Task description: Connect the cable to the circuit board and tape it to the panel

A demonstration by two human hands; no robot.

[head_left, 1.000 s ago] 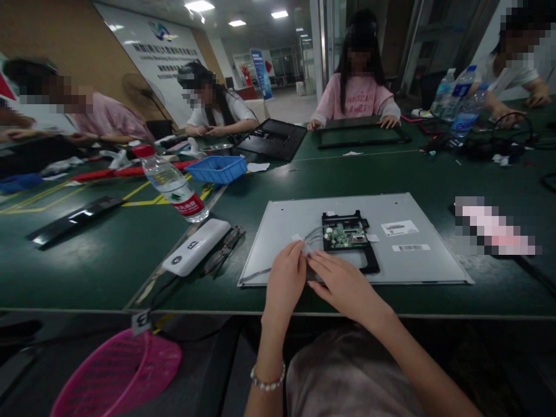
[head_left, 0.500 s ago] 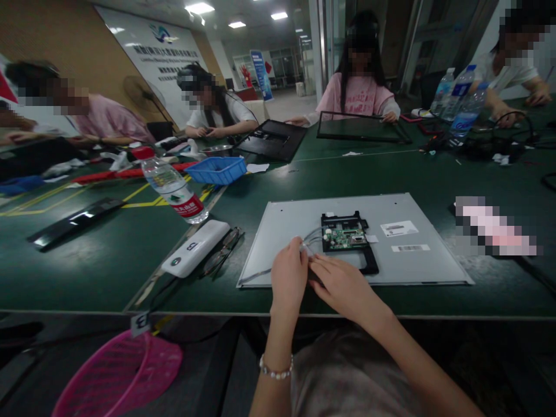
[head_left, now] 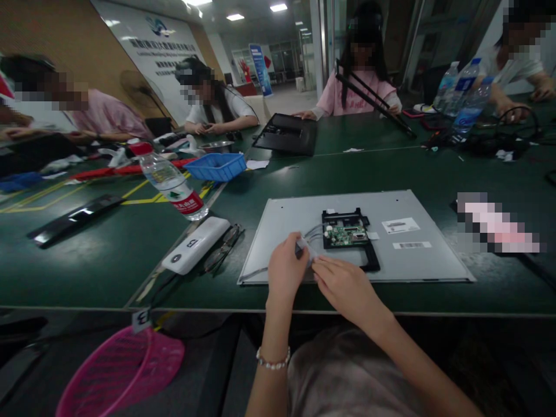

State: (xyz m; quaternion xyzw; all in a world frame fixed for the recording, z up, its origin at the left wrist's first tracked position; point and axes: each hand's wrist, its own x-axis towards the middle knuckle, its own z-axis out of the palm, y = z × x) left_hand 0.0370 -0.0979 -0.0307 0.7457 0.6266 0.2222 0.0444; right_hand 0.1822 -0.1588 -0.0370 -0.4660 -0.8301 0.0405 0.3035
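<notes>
A flat grey panel (head_left: 282,231) with two white labels lies on the green table. On it rests a black frame (head_left: 371,259) holding a green circuit board (head_left: 345,234). Grey cables (head_left: 313,231) run left from the board to my hands. My left hand (head_left: 286,263) is closed on the cables, with a small dark piece showing between thumb and fingers. My right hand (head_left: 341,284) is closed, its fingertips pinching a pale, partly hidden piece beside the left hand.
Left of the panel are glasses (head_left: 222,249), a white power bank (head_left: 195,246), a red-capped bottle (head_left: 174,185) and a blue tray (head_left: 217,168). A pixelated object (head_left: 497,223) lies to the right. Several people sit around; a pink basket (head_left: 121,370) is below the table edge.
My left hand has shifted slightly left and its grip shows a dark piece. Across the table, a person has tilted a black frame upright, and the black panel beside it has turned.
</notes>
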